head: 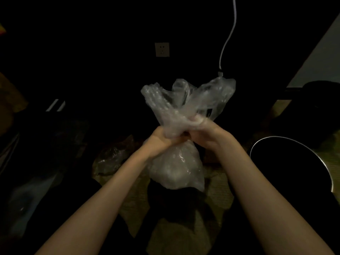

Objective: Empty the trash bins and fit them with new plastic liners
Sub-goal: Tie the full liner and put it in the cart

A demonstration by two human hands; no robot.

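Clear bag [176,168], white cable [229,35] behind, bin [276,137] beside

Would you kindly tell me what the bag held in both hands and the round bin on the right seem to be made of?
The bag looks like thin, clear plastic film with a glossy finish: it is see-through, crinkles into fine folds and catches highlights. The bin has a bright, shiny rim that looks like polished metal; its dark inside is too dim to judge.
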